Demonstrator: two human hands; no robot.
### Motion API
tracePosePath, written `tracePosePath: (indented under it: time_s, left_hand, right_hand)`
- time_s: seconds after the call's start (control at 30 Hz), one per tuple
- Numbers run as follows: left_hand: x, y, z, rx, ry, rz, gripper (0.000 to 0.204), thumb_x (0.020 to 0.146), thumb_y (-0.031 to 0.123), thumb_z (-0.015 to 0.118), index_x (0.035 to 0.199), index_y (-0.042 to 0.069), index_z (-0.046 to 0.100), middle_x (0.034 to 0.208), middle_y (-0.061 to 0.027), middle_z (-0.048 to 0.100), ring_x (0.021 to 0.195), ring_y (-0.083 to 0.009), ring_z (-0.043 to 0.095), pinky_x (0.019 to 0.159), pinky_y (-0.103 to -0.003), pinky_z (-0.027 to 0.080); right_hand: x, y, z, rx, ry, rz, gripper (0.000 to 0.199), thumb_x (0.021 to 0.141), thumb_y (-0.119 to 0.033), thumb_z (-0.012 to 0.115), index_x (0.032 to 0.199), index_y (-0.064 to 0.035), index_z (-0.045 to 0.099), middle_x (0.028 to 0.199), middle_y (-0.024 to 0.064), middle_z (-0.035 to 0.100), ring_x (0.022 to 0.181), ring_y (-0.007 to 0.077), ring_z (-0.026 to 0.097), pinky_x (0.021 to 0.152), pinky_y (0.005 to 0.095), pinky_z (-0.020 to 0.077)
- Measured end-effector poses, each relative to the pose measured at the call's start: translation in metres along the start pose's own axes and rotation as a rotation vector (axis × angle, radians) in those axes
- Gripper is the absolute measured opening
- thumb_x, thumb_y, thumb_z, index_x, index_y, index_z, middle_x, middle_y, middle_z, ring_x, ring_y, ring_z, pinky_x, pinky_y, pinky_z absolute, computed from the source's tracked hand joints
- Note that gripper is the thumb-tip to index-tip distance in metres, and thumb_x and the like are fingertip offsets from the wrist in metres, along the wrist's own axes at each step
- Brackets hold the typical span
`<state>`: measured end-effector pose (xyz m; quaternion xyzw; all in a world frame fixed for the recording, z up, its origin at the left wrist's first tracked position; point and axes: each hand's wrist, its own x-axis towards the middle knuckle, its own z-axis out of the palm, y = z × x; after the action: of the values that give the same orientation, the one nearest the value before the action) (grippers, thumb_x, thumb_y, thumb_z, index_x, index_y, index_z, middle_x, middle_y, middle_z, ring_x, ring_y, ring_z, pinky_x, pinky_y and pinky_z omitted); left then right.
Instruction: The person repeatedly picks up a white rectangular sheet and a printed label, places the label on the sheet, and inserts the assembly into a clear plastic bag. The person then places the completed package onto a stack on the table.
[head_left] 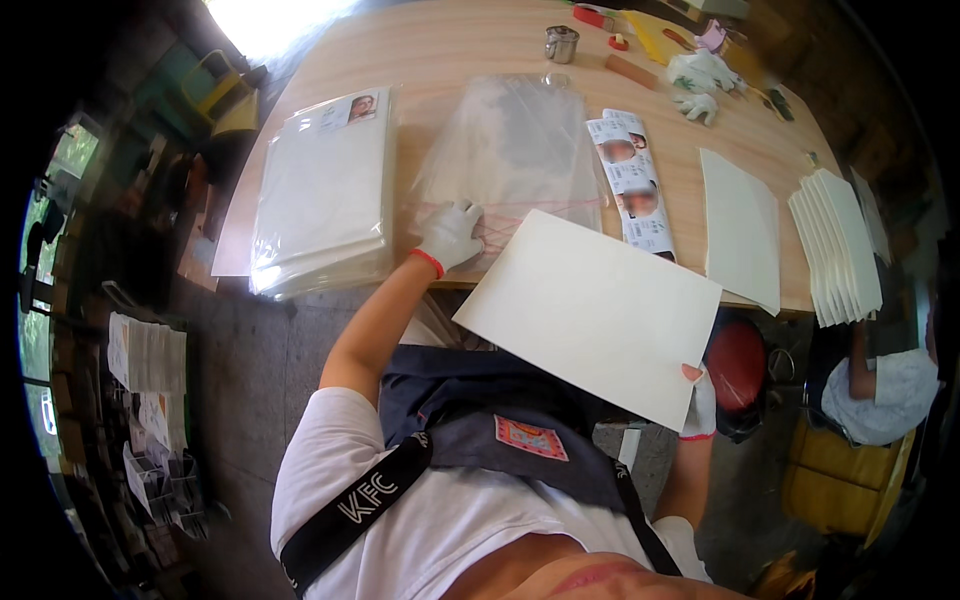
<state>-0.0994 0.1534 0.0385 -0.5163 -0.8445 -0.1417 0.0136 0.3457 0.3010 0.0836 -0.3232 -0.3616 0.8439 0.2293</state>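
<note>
My right hand point(702, 402), in a white glove with a bare fingertip showing, grips the lower right corner of a large white paper sheet point(597, 315). The sheet is tilted over the table's near edge and my lap. My left hand point(449, 236), in a white glove with a red cuff, lies with its fingers apart on a pile of clear plastic bags point(530, 135). Red lines cross the bags' near end. Just right of the bags lie strips of printed labels point(632, 185) with portraits.
Bagged white sheets point(325, 180) are piled at the left of the wooden table point(425, 50). White sheets point(740, 230) and a fanned stack point(835, 245) lie right. A metal pot point(561, 44) and a loose glove point(697, 107) sit farther back. A red stool point(737, 365) stands below.
</note>
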Motion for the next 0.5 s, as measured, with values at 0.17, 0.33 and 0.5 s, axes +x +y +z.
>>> tracePosePath:
  time_s: [0.17,0.33,0.5]
  left_hand:
    - [0.001,-0.016,0.015,0.039,0.065,-0.030,0.022,0.069,0.008,0.058,0.090,0.015,0.057,0.091,-0.0047,0.058,0.092,-0.0262,0.055,0.074,-0.040,0.048]
    - [-0.006,-0.019,0.016,-0.160,0.105,-0.025,0.022,0.070,0.007,0.058,0.090,0.015,0.057,0.091,-0.0045,0.058,0.094,-0.0260,0.054,0.073,-0.041,0.047]
    - [-0.024,-0.020,0.018,-0.105,0.259,-0.007,0.023,0.071,0.006,0.058,0.093,0.013,0.059,0.091,-0.0057,0.060,0.093,-0.0278,0.056,0.077,-0.040,0.047]
  right_hand:
    - [-0.002,-0.009,0.014,0.026,-0.077,0.063,0.051,0.080,-0.019,0.060,0.125,0.0030,0.047,0.115,0.0141,0.059,0.099,0.0248,0.061,0.084,0.0358,0.0517]
    - [0.003,0.009,-0.002,0.088,-0.008,0.091,0.052,0.081,-0.018,0.058,0.126,0.0037,0.046,0.117,0.0149,0.058,0.101,0.0261,0.061,0.087,0.0365,0.0504]
    - [0.026,0.034,-0.008,0.020,0.041,-0.039,0.051,0.083,-0.017,0.056,0.127,0.0038,0.044,0.118,0.0155,0.057,0.104,0.0260,0.060,0.086,0.0369,0.0502]
